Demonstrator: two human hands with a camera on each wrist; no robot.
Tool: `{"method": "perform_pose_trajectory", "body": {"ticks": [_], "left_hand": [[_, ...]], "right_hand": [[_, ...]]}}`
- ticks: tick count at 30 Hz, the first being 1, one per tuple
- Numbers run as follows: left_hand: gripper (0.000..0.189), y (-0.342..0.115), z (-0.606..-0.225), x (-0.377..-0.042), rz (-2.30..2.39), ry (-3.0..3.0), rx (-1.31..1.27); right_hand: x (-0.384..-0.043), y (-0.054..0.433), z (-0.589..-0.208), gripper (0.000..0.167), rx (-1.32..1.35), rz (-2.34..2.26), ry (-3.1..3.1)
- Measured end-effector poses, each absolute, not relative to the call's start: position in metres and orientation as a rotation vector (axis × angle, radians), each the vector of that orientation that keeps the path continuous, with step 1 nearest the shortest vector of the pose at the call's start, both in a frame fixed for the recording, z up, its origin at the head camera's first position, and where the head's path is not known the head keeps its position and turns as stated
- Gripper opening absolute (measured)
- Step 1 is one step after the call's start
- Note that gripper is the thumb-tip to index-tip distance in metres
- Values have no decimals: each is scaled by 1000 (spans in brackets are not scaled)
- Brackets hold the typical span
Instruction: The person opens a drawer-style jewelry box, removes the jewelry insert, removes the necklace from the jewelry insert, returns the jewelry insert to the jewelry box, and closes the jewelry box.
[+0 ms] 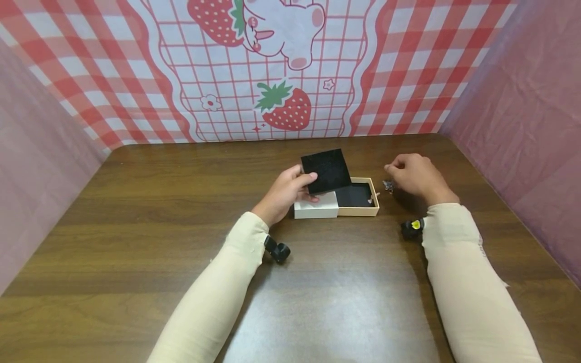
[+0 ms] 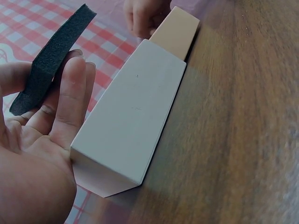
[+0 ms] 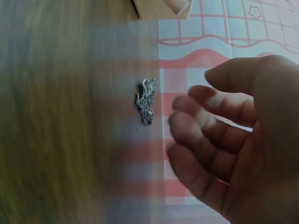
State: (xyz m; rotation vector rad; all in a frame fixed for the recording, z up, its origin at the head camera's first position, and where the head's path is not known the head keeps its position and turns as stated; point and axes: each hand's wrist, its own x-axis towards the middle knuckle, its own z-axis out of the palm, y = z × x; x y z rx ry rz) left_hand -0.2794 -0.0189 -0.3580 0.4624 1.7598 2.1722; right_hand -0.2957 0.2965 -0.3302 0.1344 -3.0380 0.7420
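Note:
My left hand (image 1: 290, 189) pinches a thin black foam pad (image 1: 326, 171) between thumb and fingers, tilted above a small drawer box. Its white sleeve (image 2: 131, 102) lies right beside that hand, and I cannot tell whether they touch. From the sleeve's right side the tan drawer (image 1: 358, 212) is partly pulled out, black inside, with a small pale bit at its right end. My right hand (image 3: 229, 126) hovers with loosely bent fingers and nothing in them. Just beside it, a small heap of silver chain (image 3: 146, 101) lies on the table.
The brown wooden table (image 1: 136, 227) carries the box and chain. Behind it hangs a red-and-white checked cloth (image 1: 154, 91) with strawberry prints. Pinkish cloths (image 1: 508, 131) hang at both sides.

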Motion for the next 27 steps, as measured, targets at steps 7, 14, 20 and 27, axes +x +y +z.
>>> {"method": "perform_pose_trajectory", "body": {"ticks": [7, 14, 20, 27], "left_hand": [[27, -17, -360, -279, 2181, 1744, 451], [25, -16, -359, -277, 2172, 1762, 452], [23, -17, -357, -277, 2160, 1782, 450], [12, -16, -356, -276, 2150, 1831, 453]], "right_hand": [[-297, 288, -339, 36, 163, 900, -2874], [-295, 282, -345, 39, 144, 1016, -2823], [-293, 276, -344, 34, 163, 1047, -2861], [-290, 270, -340, 32, 225, 1008, -2991]]}}
